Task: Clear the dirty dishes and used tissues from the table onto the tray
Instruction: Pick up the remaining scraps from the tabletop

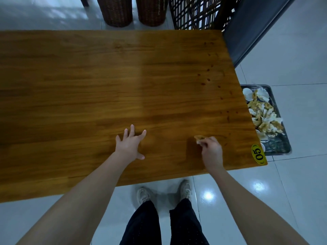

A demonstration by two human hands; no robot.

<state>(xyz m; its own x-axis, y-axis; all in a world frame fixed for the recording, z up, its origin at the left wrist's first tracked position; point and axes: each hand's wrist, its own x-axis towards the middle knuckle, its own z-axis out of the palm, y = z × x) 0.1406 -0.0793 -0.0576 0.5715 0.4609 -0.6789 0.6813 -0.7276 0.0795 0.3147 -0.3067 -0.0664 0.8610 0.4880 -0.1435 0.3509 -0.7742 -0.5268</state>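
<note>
1. Step in hand, as I judge it: lifting what looks like the last tissue. The right hand [211, 151] pinches a stained tissue [199, 137] at its fingertips, on the table [88, 85].
2. The left hand [130, 145] lies flat, fingers spread, holding nothing.
3. Next move: carry the tissue rightward past the table edge and down to the tray [279, 147] on the floor, already heaped with dishes and tissues.
4. A yellow sticker [258, 154] just right of the right hand reads "05".
</note>
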